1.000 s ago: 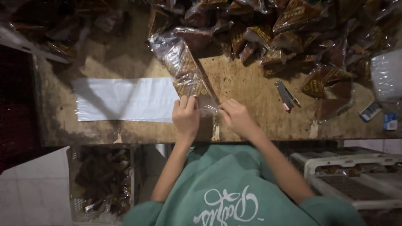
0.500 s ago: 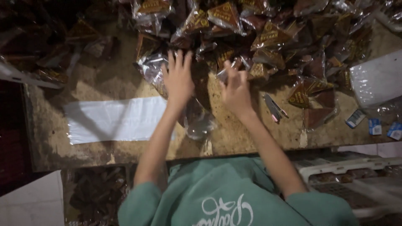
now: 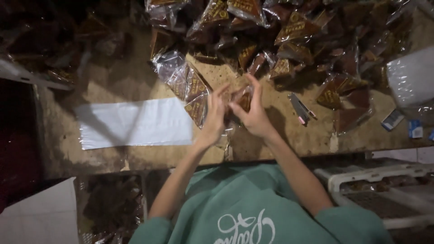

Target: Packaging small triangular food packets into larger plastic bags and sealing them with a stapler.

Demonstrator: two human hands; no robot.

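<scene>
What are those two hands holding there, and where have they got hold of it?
Both the left hand and right hand pinch a small dark packet between their fingertips, above the wooden table. Exactly which edge cannot be told.

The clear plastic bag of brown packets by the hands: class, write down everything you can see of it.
The clear plastic bag is a crinkled, glossy see-through sack, partly filled with small triangular brown packets bearing yellow print. It lies slanted on the worn wooden table, its far end towards the heap of loose packets, its near end at the person's hands. The left hand touches its near end; the right hand is close beside it. A flat white sheet lies next to it.
</scene>
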